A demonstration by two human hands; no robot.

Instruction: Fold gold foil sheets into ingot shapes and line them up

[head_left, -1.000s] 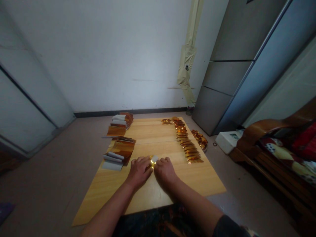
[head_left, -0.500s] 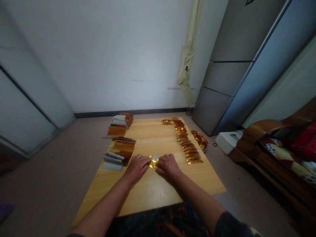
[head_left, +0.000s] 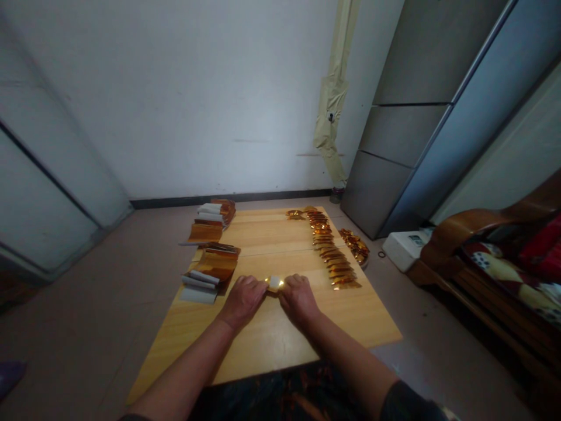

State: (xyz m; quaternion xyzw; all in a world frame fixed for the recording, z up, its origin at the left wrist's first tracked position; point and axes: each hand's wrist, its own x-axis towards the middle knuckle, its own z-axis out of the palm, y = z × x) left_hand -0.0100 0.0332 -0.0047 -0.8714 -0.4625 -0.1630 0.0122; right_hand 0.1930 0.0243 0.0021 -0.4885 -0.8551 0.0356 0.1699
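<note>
Between my two hands, low over the wooden board (head_left: 263,345), is a small piece of gold foil paper (head_left: 274,284) with a pale patch in its middle. My left hand (head_left: 245,298) pinches its left end, fingers closed. The right end is held in my closed right hand (head_left: 300,297). To the left lie stacks of gold foil sheets (head_left: 219,264) with grey-white backs, some curled up. A long overlapping row of folded gold foil pieces (head_left: 331,251) runs down the right side of the board.
Beyond the board's right edge, a container heaped with gold foil pieces (head_left: 354,245) sits on the floor. A grey refrigerator (head_left: 390,169), a white box (head_left: 404,250) and a wooden seat (head_left: 460,286) with cushions stand to the right. A white wall (head_left: 197,105) is ahead.
The gold foil piece between my hands has become narrower from front to back, its near part turned up or folded. Both hands stay in nearly the same place.
</note>
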